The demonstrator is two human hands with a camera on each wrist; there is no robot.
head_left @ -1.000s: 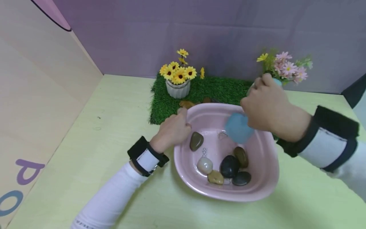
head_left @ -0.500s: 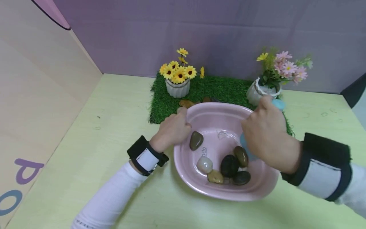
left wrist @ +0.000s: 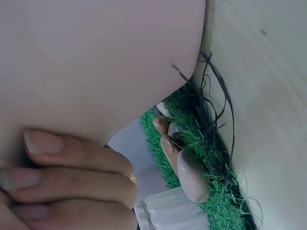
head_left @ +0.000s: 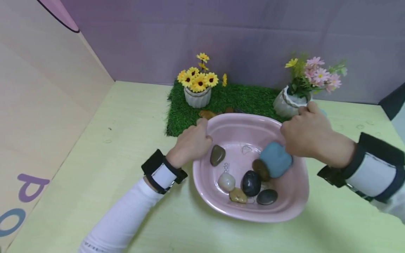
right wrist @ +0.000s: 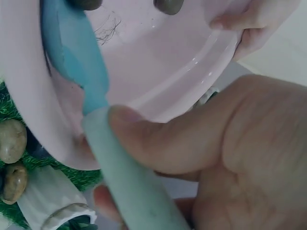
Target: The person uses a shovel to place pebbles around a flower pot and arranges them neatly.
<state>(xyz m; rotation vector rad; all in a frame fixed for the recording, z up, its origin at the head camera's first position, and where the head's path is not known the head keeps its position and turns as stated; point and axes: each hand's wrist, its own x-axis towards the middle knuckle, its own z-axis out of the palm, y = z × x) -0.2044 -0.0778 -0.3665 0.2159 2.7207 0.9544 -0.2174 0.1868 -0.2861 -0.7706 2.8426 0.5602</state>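
In the head view a pink basin [head_left: 234, 218] stands tilted, with wet stones inside. My left hand [head_left: 191, 144] grips its far left rim; in the left wrist view the fingers [left wrist: 81, 179] curl against its outer wall. My right hand [head_left: 308, 131] holds a small toy shovel by its pale green handle [right wrist: 129, 172], the thumb along it. The shovel's blue blade [head_left: 275, 160] lies low in the basin's right side, against a brown stone [head_left: 261, 169]. Near it are a black stone [head_left: 251, 183], a grey stone [head_left: 267, 197], a yellowish stone [head_left: 238, 195], a whitish stone [head_left: 226, 182] and an olive stone [head_left: 217, 155].
Behind the basin lies a green turf mat [head_left: 243, 96] with several pebbles [head_left: 207, 114]. A pot of yellow flowers [head_left: 197, 97] stands on it, and a pot of pink flowers [head_left: 286, 103] at its right end. A purple backdrop [head_left: 253, 45] closes off the back.
The right hand first came nearer, then went back up and right. The shovel's blade has moved down and right among the stones; the brown and black stones shifted slightly left. The left hand stayed put.
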